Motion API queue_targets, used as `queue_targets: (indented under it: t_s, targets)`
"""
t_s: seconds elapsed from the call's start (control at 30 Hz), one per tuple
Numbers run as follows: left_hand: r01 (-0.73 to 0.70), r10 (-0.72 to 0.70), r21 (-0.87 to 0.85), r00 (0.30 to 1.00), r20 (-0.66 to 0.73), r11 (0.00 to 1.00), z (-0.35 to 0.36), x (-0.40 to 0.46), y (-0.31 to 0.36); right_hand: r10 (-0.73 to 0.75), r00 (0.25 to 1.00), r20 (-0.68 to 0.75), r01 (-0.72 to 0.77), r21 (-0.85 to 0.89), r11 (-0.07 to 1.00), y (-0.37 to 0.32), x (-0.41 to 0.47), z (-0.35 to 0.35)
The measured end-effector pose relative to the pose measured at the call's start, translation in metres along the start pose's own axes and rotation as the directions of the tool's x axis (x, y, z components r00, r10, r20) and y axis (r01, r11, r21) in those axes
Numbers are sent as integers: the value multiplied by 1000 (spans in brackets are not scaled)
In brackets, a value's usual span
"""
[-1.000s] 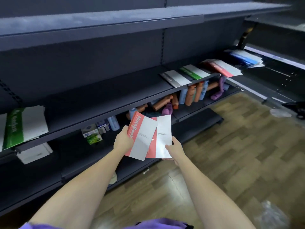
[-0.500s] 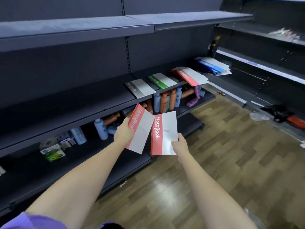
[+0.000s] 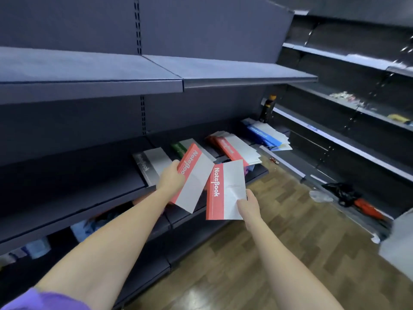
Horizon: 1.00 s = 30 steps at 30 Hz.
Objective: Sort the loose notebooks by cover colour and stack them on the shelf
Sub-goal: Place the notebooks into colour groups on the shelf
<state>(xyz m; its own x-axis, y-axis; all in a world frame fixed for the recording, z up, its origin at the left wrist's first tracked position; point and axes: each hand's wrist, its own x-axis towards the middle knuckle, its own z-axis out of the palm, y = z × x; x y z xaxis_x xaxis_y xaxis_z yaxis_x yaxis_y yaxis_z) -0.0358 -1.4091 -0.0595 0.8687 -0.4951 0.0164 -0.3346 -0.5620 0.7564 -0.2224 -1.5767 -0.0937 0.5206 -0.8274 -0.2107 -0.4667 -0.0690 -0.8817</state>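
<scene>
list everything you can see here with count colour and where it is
held notebooks: two, red and white, one in each hand before the shelf
grey notebook: one, grey and white, middle shelf, left of the others
green notebook: count unclear, green, middle shelf, partly hidden
red pile: several, red and white, middle shelf
blue pile: several, blue and white, far end of that shelf
dark bottle: one, orange cap, corner
shelving: dark grey
floor: brown wood pattern
left hand: holds one notebook
right hand: holds the other
</scene>
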Motion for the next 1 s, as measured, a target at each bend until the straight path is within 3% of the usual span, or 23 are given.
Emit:
queue_targets:
  t_s: [0.37,0.57,0.77,1.0]
  targets:
    - [22,-20,-45,999,46,999,43,113,56,-50,990,-135,31,-136,990,-48,115,-39]
    - [42,-39,-116,999,21,992,48,148,61,-93,993,-76,55,-395,917,-73,167,-47]
    - [122,-128,-225,992,-10,967,62,166,71,-148,989,-8,127,-467,875,-82,236,-46]
    - [231,-261,-408,965,-21,883,95,173,96,-248,958,146,281,-657,699,-68,314,-50]
